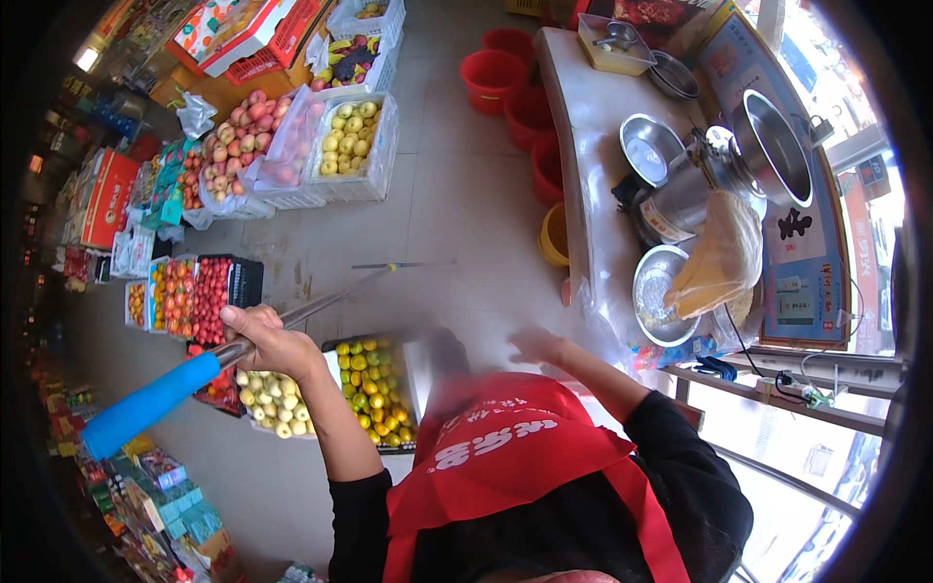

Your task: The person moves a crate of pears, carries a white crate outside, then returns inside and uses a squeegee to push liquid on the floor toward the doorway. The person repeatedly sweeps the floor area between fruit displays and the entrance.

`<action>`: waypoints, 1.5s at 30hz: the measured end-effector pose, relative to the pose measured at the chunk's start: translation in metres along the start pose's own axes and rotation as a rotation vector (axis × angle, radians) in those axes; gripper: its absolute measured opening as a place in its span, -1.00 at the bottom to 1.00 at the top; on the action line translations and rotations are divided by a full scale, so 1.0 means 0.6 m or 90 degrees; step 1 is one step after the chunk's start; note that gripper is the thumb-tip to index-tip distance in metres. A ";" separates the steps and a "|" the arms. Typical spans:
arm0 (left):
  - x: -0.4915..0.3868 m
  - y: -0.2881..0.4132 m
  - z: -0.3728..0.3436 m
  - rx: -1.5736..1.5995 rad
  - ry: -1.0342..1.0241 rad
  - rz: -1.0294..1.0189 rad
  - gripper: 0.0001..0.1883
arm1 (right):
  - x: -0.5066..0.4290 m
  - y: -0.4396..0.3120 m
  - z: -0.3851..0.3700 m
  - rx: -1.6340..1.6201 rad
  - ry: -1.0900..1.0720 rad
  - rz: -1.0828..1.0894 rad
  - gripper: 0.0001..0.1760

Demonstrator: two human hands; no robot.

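Observation:
My left hand (280,342) is wrapped around a metal pole (306,310), just ahead of its blue grip sleeve (149,404). The pole slants away to a yellow joint (392,267) at a thin, dark floor-tool head (372,266) on the tiles. Whether that head is a squeegee or a flat mop is unclear. Blurred by motion, my right hand (536,344) is held out beside my red apron (503,444), with no object visible in it. Below my left forearm are a crate of green and orange citrus fruit (372,393) and pale pears (273,401).
Crates of yellow apples (350,138) and red apples (244,142) stand ahead on the left. To the right runs a metal-topped table (594,167) with steel bowls (651,149) and a machine (674,193). Red buckets (493,80) and a yellow bucket (554,235) line its side.

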State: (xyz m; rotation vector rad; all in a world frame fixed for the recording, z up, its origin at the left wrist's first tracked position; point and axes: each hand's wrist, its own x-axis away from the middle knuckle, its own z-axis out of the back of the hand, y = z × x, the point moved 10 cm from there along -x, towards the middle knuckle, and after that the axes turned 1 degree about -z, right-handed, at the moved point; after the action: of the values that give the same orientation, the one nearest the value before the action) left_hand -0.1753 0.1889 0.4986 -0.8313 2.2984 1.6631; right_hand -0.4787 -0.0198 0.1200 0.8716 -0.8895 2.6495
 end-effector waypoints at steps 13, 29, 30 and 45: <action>-0.142 -0.378 -0.263 0.003 -0.087 0.117 -0.69 | -0.009 0.162 0.005 -0.829 0.096 -0.369 0.33; -0.182 -0.676 -0.688 -0.348 -0.181 0.057 -0.49 | -0.455 1.151 1.022 -0.997 0.894 -0.204 -0.60; -0.185 -0.689 -0.703 -0.344 -0.189 0.063 -0.49 | -0.467 1.199 1.067 -1.039 0.947 -0.182 -0.71; -0.314 -0.770 -0.636 -0.352 -0.089 0.067 -0.56 | -0.481 1.465 1.114 -1.517 1.316 -0.350 -0.59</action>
State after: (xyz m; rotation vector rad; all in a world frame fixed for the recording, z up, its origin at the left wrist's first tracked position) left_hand 0.2936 -0.1993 0.3432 -0.6597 1.8340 2.3691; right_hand -0.2605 -1.1277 -0.0456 -1.4511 -1.2702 -0.1872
